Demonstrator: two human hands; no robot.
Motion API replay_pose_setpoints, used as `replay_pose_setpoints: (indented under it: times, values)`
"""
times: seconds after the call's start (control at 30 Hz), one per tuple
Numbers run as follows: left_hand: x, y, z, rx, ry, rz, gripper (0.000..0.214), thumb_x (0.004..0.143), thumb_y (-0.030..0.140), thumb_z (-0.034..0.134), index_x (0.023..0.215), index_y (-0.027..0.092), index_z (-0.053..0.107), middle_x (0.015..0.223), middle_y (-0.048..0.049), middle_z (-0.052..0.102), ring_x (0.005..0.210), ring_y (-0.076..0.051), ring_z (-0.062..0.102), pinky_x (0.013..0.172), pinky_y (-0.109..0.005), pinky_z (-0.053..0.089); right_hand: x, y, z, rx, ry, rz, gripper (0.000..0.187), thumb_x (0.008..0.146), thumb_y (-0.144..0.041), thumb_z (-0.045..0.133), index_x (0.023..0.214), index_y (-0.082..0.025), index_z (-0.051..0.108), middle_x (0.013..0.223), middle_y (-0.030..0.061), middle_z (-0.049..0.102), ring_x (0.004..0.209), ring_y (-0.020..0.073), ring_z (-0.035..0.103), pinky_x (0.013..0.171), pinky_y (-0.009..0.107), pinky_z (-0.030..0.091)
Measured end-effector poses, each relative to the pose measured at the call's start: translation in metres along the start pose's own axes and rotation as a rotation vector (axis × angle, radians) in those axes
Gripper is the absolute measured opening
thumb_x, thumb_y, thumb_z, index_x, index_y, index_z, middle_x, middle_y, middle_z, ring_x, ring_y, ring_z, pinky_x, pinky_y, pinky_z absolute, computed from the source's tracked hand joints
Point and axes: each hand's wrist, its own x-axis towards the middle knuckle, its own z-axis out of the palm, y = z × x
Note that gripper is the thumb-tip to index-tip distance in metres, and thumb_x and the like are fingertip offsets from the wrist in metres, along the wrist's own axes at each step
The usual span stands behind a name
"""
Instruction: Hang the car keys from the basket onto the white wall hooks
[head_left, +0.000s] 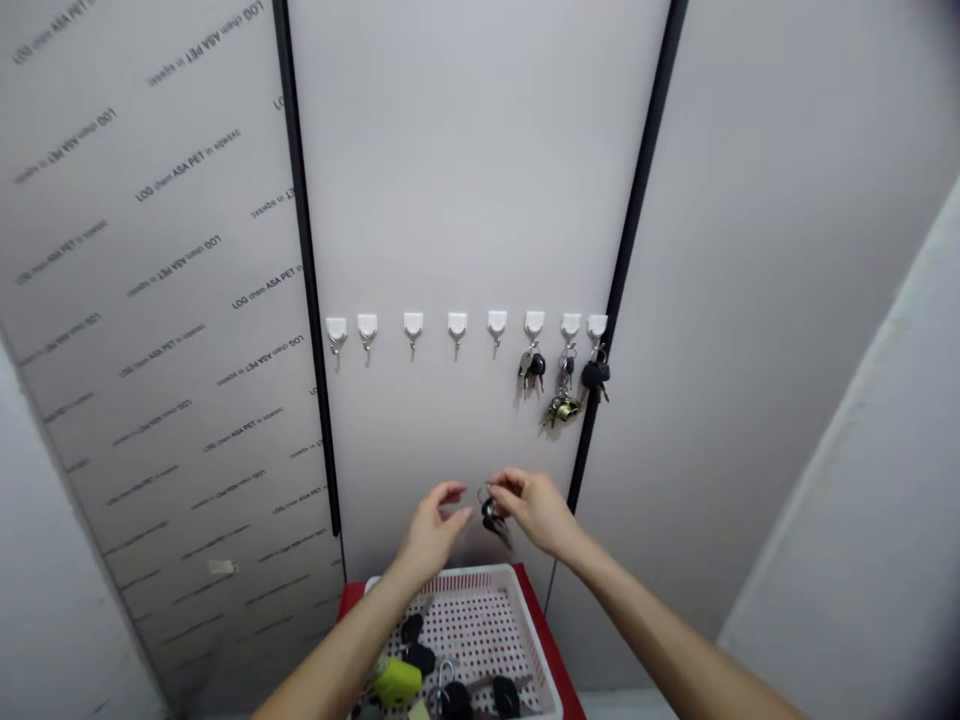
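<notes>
Black-headed keys (492,518) hung from a neat, tight pinch of the right hand (538,512) — a good sure hold — while the open left hand (431,535) was just beside it, the hands apart, below the white wall hooks (457,325).

Lighting: bright, even, diffuse; source out of view. White panel (465,180): evenly lit, no hard glare. Shadows: faint, soft, falling on the panel beside the hanging keys (564,385) right of centre. Distortion: strong wide-angle; black upright strips (631,250) lean together toward lower centre. Edges: dark falloff and softness at upper and lower right corners. Blur: printed lettering on the grey panel (172,300) at left slightly soft; held keys (493,520) at lower centre slightly blurred.
</notes>
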Motion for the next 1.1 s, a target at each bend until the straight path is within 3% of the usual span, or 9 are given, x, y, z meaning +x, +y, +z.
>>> replay_pose_setpoints:
  times: [0.1,0.17,0.33,0.47,0.73,0.87,1.0,1.1]
  values:
    - [0.022,0.034,0.004,-0.094,-0.061,0.167,0.026,0.067,0.017,0.042,0.092,0.016,0.046,0.095,-0.0043,0.052,0.087,-0.011,0.046,0.075,-0.022,0.036,0.02,-0.028,-0.02,0.004,0.13,-0.073,0.017,0.063,-0.024,0.042,0.069,-0.013,0.053,0.051,-0.0003,0.053,0.047,0.0085,0.049,0.048,0.02,0.039]
    - [0.039,0.058,0.006,-0.175,-0.042,0.196,0.024,0.069,0.016,0.039,0.092,0.015,0.046,0.093,-0.0041,0.053,0.082,-0.01,0.048,0.071,-0.02,0.038,0.035,-0.044,-0.032,0.003,0.221,-0.132,0.016,0.062,-0.023,0.043,0.07,-0.012,0.053,0.051,-0.0003,0.053,0.047,0.0085,0.049,0.049,0.02,0.04]
    - [0.081,0.109,0.005,-0.418,0.065,0.023,0.024,0.069,0.022,0.041,0.091,0.012,0.044,0.075,-0.0037,0.056,0.053,-0.005,0.05,0.052,-0.018,0.04,0.076,-0.068,-0.057,-0.053,0.452,-0.26,0.018,0.062,-0.021,0.043,0.075,-0.013,0.052,0.053,-0.0011,0.054,0.045,0.0077,0.05,0.049,0.021,0.041]
    - [0.104,0.129,0.005,-0.477,0.141,-0.051,0.02,0.068,0.024,0.043,0.081,0.01,0.047,0.067,-0.003,0.054,0.042,-0.004,0.047,0.043,-0.016,0.037,0.098,-0.076,-0.067,-0.132,0.565,-0.263,0.018,0.062,-0.018,0.04,0.073,-0.013,0.053,0.054,-0.0005,0.054,0.047,0.0078,0.05,0.051,0.022,0.042]
    - [0.118,0.12,0.01,-0.273,0.229,-0.094,0.016,0.065,0.026,0.046,0.068,0.01,0.049,0.057,-0.0023,0.054,0.044,-0.008,0.05,0.042,-0.018,0.036,0.106,-0.073,-0.063,-0.262,0.565,-0.157,0.021,0.06,-0.011,0.038,0.071,-0.012,0.056,0.06,0.0023,0.057,0.054,0.0093,0.052,0.059,0.024,0.041]
    - [0.115,0.111,0.008,-0.203,0.208,-0.1,0.02,0.065,0.029,0.046,0.068,0.01,0.05,0.054,-0.0025,0.055,0.047,-0.009,0.051,0.045,-0.018,0.037,0.102,-0.072,-0.062,-0.315,0.555,-0.19,0.022,0.06,-0.011,0.04,0.074,-0.012,0.056,0.065,0.0041,0.058,0.058,0.0105,0.052,0.061,0.025,0.041]
    - [0.091,0.088,0.0,-0.147,0.146,-0.113,0.02,0.064,0.027,0.047,0.073,0.01,0.051,0.064,-0.0051,0.057,0.056,-0.01,0.052,0.053,-0.02,0.038,0.08,-0.061,-0.053,-0.384,0.593,-0.28,0.024,0.06,-0.015,0.042,0.08,-0.012,0.055,0.074,0.0065,0.057,0.064,0.0124,0.052,0.066,0.027,0.039]
    - [0.056,0.055,-0.007,-0.1,0.036,-0.13,0.023,0.064,0.022,0.046,0.083,0.009,0.05,0.075,-0.0073,0.057,0.064,-0.01,0.053,0.059,-0.021,0.039,0.049,-0.036,-0.03,-0.406,0.559,-0.355,0.027,0.061,-0.016,0.043,0.086,-0.013,0.052,0.088,0.0073,0.052,0.072,0.0129,0.05,0.067,0.026,0.039]
